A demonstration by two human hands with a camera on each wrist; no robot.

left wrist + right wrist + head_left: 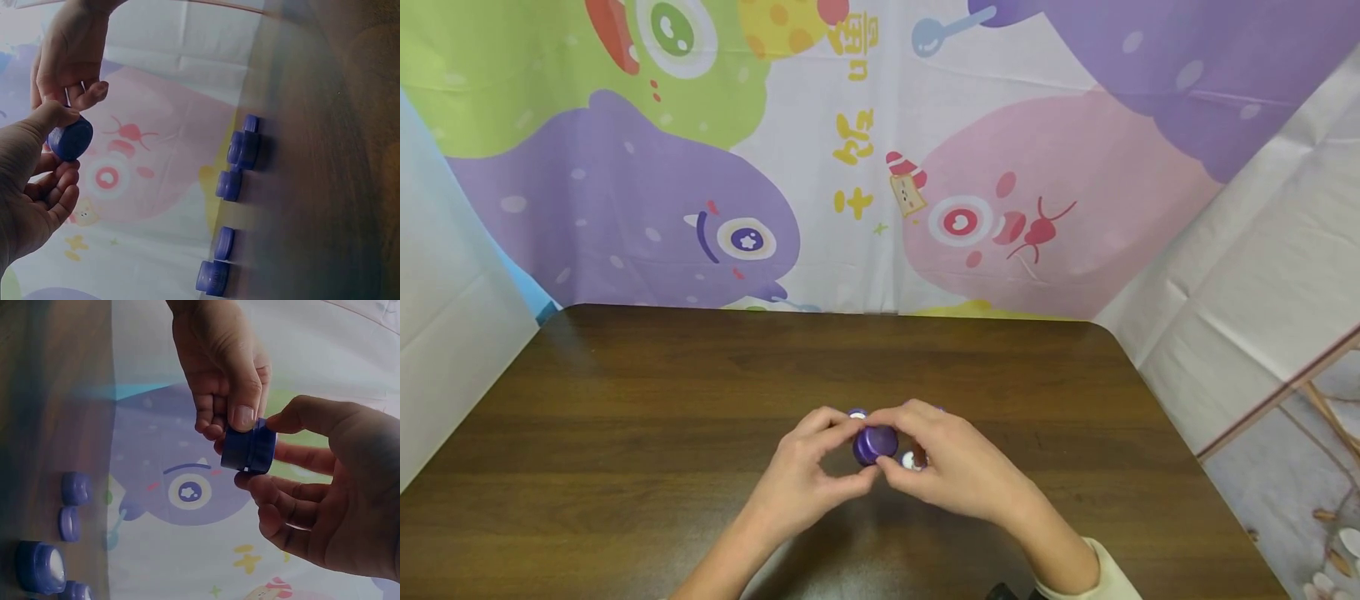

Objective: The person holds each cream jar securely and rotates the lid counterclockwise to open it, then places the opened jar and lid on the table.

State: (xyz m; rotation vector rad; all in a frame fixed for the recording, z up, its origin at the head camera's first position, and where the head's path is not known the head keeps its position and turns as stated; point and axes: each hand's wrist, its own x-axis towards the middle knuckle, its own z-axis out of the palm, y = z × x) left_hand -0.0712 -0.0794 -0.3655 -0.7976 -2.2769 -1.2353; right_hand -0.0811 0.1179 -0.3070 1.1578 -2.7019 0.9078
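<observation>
A small purple jar [875, 444] is held up off the table between both hands. In the right wrist view the jar [234, 450] lies on its side, with a seam between its body and its cap-like end [264, 447]. My left hand [805, 467] pinches one end between thumb and fingers. From the other side, my right hand [951, 458] grips the end nearest it with thumb and fingertips. The left wrist view shows the jar's rounded face [72, 140] between the left hand [37, 194] and the right hand [72, 56]. The jar's inside is hidden.
Several purple jars and flat lids stand on the brown wooden table [625, 467] beyond the hands, among them a large jar [244, 150], a lid [225, 242] and an open jar with white inside [40, 567]. A cartoon-printed cloth [850, 267] hangs behind the table.
</observation>
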